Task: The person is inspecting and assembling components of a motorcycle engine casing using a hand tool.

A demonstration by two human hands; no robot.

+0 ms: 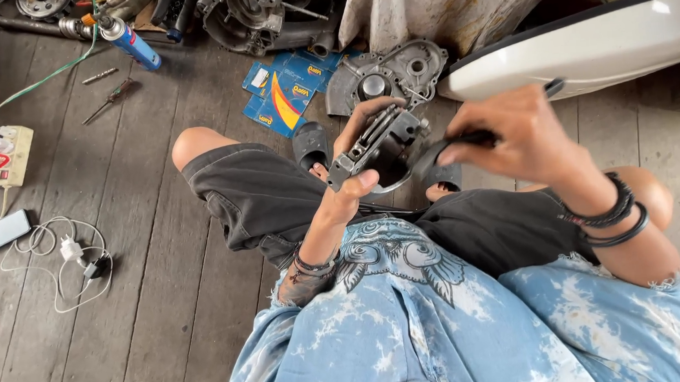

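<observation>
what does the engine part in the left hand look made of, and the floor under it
The engine part held in the left hand looks like cast metal, probably aluminium: dull grey, matte, with machined edges and grimy patches. The floor is bare wood planks, weathered grey, with visible grain and gaps between boards. The right hand grips a dark-handled tool; its material is unclear.

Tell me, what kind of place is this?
Probably a small engine repair workshop. The left hand holds a grey metal engine part, the right hand works on it with a dark tool, and an engine cover and screwdrivers lie on the wooden plank floor.
</observation>
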